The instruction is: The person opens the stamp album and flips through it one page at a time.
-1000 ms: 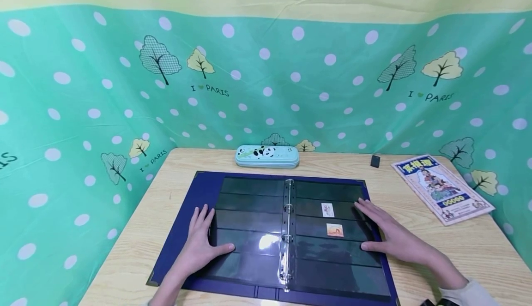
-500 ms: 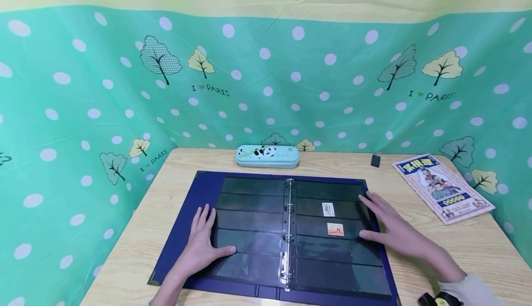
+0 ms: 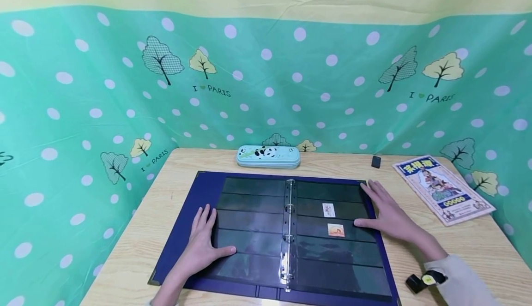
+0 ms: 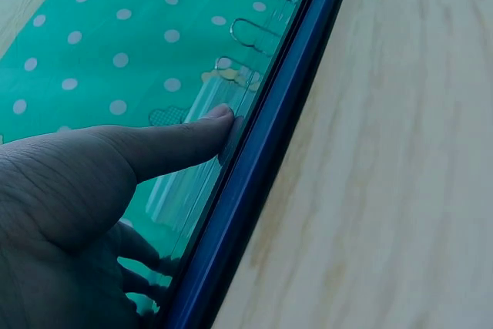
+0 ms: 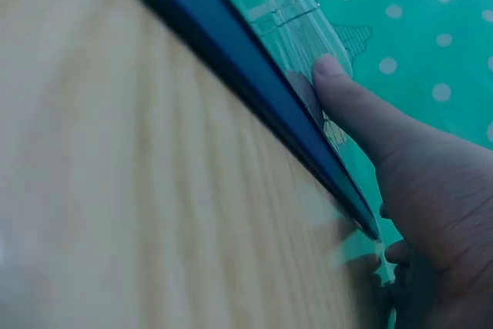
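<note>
Ring binder [image 3: 197, 195], blue-covered, lies open and flat on the wooden surface [image 3: 332, 167], with a hand at each side. The left hand [image 3: 200, 243] is spread wide and grips nothing, its thumb on the dark left page [image 3: 253, 225] and its fingers along that page's outer edge. The right hand [image 3: 386, 214] is likewise open and holds nothing, reaching over the right edge; its thumb lies over the right page [image 3: 336, 257], near the orange stamp [image 3: 335, 230]. A paler stamp [image 3: 329, 210] sits one strip above.

Between the pages runs the metal ring mechanism [image 3: 289, 237]. Beyond the binder stand a pencil case [image 3: 268, 156] and a small black object [image 3: 376, 161]; a booklet [image 3: 444, 189] lies to the right.

If the right thumb dragged sideways, it could perhaps shift the orange stamp in its strip; a page pulled unevenly might crease or catch at the rings.

The binder's near right corner leaves the head view, and glare washes out part of the rings. Both wrist views are dim and show only some fingers. Whether the right thumb presses the page or hovers just above is hard to tell, and the stamps' pictures are too small to read.
</note>
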The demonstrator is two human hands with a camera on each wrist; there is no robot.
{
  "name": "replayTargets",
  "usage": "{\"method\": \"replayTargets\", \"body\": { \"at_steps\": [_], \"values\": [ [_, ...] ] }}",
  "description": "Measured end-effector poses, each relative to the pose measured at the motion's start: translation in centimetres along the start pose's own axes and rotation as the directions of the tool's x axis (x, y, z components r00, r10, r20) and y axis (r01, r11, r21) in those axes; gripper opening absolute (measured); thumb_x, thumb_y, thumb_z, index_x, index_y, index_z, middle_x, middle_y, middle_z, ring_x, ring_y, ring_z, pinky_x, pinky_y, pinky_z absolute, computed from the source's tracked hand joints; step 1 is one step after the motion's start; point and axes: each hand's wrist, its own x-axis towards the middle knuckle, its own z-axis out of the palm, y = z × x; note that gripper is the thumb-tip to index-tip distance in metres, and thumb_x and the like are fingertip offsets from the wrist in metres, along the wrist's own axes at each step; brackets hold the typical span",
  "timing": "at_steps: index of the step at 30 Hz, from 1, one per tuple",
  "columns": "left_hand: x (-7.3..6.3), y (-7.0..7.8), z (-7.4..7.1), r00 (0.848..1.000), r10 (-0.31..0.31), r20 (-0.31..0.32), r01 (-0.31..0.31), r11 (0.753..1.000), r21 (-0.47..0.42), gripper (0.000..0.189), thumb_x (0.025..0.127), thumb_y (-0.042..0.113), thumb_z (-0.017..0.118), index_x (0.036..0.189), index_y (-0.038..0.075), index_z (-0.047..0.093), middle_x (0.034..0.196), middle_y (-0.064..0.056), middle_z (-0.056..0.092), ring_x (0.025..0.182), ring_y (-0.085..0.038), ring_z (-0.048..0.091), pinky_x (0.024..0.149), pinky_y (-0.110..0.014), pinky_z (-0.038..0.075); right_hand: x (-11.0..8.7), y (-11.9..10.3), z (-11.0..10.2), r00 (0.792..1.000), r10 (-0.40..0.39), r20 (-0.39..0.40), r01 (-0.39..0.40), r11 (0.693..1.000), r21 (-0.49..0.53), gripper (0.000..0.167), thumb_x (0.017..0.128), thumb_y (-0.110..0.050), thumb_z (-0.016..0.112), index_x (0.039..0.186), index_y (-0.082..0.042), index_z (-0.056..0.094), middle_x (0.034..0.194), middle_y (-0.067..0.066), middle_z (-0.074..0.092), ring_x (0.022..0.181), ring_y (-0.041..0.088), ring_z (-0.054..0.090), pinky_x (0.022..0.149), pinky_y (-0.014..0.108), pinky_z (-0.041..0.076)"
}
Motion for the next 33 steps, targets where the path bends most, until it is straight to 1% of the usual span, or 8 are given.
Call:
{"method": "replayTargets", "body": {
  "at_steps": [8, 10, 16, 22, 25, 27, 30, 33],
  "values": [
    [-0.2, 0.9, -0.3, 1.000, 0.027, -0.011, -0.027, 1.000, -0.013, 0.139, 0.075, 0.059, 0.098, 0.170, -0.013, 0.025, 0.181, -0.034, 0.008, 0.166, -0.056, -0.005, 0.120, -0.087, 0.012, 0.6, 0.3, 0.0, 1.000, 0.006, 0.001, -0.006, 0.999, -0.036, 0.128, 0.079, -0.060, 0.095, 0.174, -0.001, 0.031, 0.178, 0.037, 0.013, 0.164, 0.061, 0.009, 0.118, 0.087, 0.022],
    [-0.3, 1.2, -0.4, 1.000, 0.017, 0.000, -0.017, 1.000, -0.018, 0.140, 0.075, 0.060, 0.098, 0.170, -0.013, 0.025, 0.181, -0.034, 0.007, 0.166, -0.055, -0.006, 0.120, -0.086, 0.011, 0.6, 0.2, -0.1, 1.000, 0.009, 0.007, -0.009, 0.999, -0.041, 0.127, 0.079, -0.060, 0.095, 0.173, -0.001, 0.032, 0.178, 0.038, 0.012, 0.164, 0.062, 0.009, 0.118, 0.087, 0.022],
    [-0.1, 0.8, -0.4, 1.000, -0.017, 0.017, 0.017, 1.000, -0.003, 0.141, 0.076, 0.060, 0.098, 0.171, -0.012, 0.023, 0.182, -0.032, 0.004, 0.167, -0.053, -0.008, 0.124, -0.083, 0.009, 0.5, -0.4, -0.4, 1.000, 0.001, 0.013, 0.000, 0.997, -0.081, 0.120, 0.083, -0.063, 0.092, 0.171, -0.001, 0.039, 0.178, 0.037, 0.016, 0.162, 0.062, 0.016, 0.118, 0.084, 0.028],
    [-0.1, 0.5, -0.5, 1.000, 0.008, -0.001, -0.008, 1.000, 0.012, 0.140, 0.076, 0.062, 0.097, 0.170, -0.013, 0.024, 0.181, -0.034, 0.006, 0.167, -0.055, -0.006, 0.122, -0.085, 0.011, 0.3, -1.1, -0.5, 0.999, -0.035, 0.012, 0.036, 0.993, -0.116, 0.110, 0.086, -0.063, 0.090, 0.167, -0.002, 0.047, 0.177, 0.037, 0.022, 0.158, 0.064, 0.024, 0.116, 0.083, 0.034],
    [-0.3, 0.7, -0.6, 1.000, 0.015, -0.001, -0.015, 1.000, -0.002, 0.141, 0.075, 0.062, 0.097, 0.170, -0.013, 0.024, 0.180, -0.035, 0.007, 0.166, -0.055, -0.006, 0.121, -0.086, 0.012, 0.1, -1.2, -0.3, 0.999, -0.053, -0.004, 0.052, 0.994, -0.098, 0.103, 0.088, -0.059, 0.091, 0.166, -0.003, 0.051, 0.175, 0.037, 0.024, 0.157, 0.065, 0.026, 0.114, 0.083, 0.035],
    [-0.3, 0.8, -0.6, 1.000, 0.012, -0.003, -0.012, 1.000, -0.004, 0.140, 0.075, 0.061, 0.098, 0.170, -0.013, 0.024, 0.180, -0.035, 0.007, 0.166, -0.055, -0.005, 0.121, -0.086, 0.012, -0.1, -1.3, -0.1, 0.996, -0.082, -0.035, 0.080, 0.994, -0.069, 0.096, 0.089, -0.052, 0.092, 0.163, -0.004, 0.055, 0.173, 0.036, 0.029, 0.156, 0.064, 0.028, 0.112, 0.083, 0.037],
    [-0.1, 0.7, -0.4, 1.000, -0.003, 0.002, 0.003, 1.000, 0.000, 0.140, 0.076, 0.059, 0.098, 0.170, -0.012, 0.024, 0.182, -0.033, 0.006, 0.167, -0.054, -0.006, 0.123, -0.083, 0.011, -0.4, -1.6, 0.1, 0.986, -0.134, -0.097, 0.132, 0.991, -0.022, 0.088, 0.089, -0.041, 0.095, 0.161, -0.008, 0.058, 0.157, 0.032, 0.045, 0.142, 0.056, 0.044, 0.102, 0.075, 0.047],
    [0.1, 0.5, -0.3, 1.000, -0.016, 0.011, 0.016, 1.000, 0.002, 0.139, 0.076, 0.058, 0.099, 0.170, -0.012, 0.025, 0.182, -0.031, 0.005, 0.167, -0.054, -0.006, 0.124, -0.082, 0.010, -0.7, -1.9, 0.3, 0.982, -0.146, -0.115, 0.150, 0.988, 0.022, 0.093, 0.091, -0.034, 0.095, 0.168, -0.011, 0.048, 0.153, 0.032, 0.054, 0.135, 0.054, 0.053, 0.100, 0.071, 0.050]
  ]
}}
